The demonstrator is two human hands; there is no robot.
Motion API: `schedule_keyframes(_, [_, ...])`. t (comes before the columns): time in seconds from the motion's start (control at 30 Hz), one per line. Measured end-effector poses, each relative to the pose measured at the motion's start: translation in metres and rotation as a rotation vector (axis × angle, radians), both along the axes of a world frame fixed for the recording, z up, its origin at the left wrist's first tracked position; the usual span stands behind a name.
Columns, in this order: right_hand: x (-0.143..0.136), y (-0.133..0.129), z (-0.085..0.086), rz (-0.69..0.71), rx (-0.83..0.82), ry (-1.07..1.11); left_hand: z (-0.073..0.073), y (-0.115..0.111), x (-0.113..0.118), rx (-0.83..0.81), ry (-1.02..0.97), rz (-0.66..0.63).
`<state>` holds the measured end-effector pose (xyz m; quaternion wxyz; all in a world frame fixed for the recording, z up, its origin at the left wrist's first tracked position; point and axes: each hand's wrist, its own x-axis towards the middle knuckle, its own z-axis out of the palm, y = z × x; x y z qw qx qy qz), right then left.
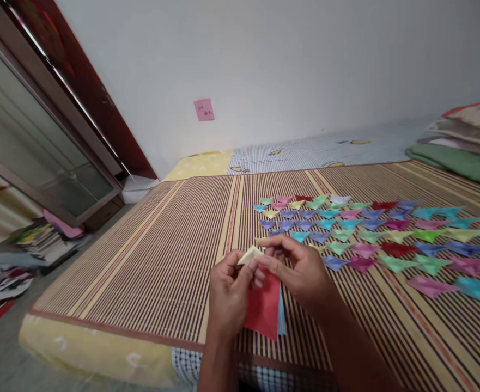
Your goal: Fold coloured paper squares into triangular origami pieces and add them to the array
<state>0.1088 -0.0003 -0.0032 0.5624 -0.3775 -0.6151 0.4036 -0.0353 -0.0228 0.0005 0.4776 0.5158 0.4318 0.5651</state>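
Between my two hands is a small pale yellow piece of folded paper (pixel 249 255), its peak pointing up. My left hand (pixel 230 286) pinches its left side with thumb and fingers. From the right, my right hand (pixel 295 267) grips the other side, thumb tip close to the left thumb. Below them a stack of paper sheets (pixel 264 307) lies on the striped mat, red on top with blue edges showing at the right. Rows of small folded paper pieces (pixel 362 249) in many colours spread over the mat to the right of my hands.
The striped mat (pixel 162 256) covers a bed with a yellow patterned sheet (pixel 101 348) at its front edge. Folded bedding (pixel 460 158) is piled at the far right. A pink note (pixel 204 109) is on the wall. Books (pixel 39 239) stand on the left, near a glass-panelled door (pixel 47 125).
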Motion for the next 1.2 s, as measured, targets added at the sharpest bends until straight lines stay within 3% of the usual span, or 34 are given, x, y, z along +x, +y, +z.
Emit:
schedule_keyframes(0.13, [-0.003, -0.002, 0.001, -0.015, 0.069, 0.012, 0.003, -0.001, 0.004, 0.022, 0.057, -0.070])
schedule_keyframes(0.3, [-0.002, -0.001, 0.001, -0.125, 0.097, 0.033, 0.000, 0.002, 0.007, -0.009, -0.011, -0.025])
schedule_keyframes(0.5, [-0.003, 0.001, -0.003, -0.070, 0.001, 0.144, 0.001, 0.001, 0.004, 0.050, 0.034, -0.008])
schedule_keyframes(0.67, [-0.009, 0.003, -0.004, -0.021, -0.088, 0.152, -0.002, 0.004, 0.000, -0.003, 0.020, -0.064])
schedule_keyframes(0.97, [0.002, 0.002, -0.003, 0.078, -0.079, 0.155, -0.007, 0.010, -0.002, -0.213, -0.571, 0.005])
schedule_keyframes(1.1, [-0.005, 0.001, -0.005, 0.054, -0.008, 0.052, -0.004, 0.011, 0.002, -0.286, -0.709, 0.017])
schedule_keyframes(1.2, [-0.009, 0.001, -0.006, 0.009, 0.056, 0.020, -0.004, 0.010, 0.006, -0.297, -0.720, -0.045])
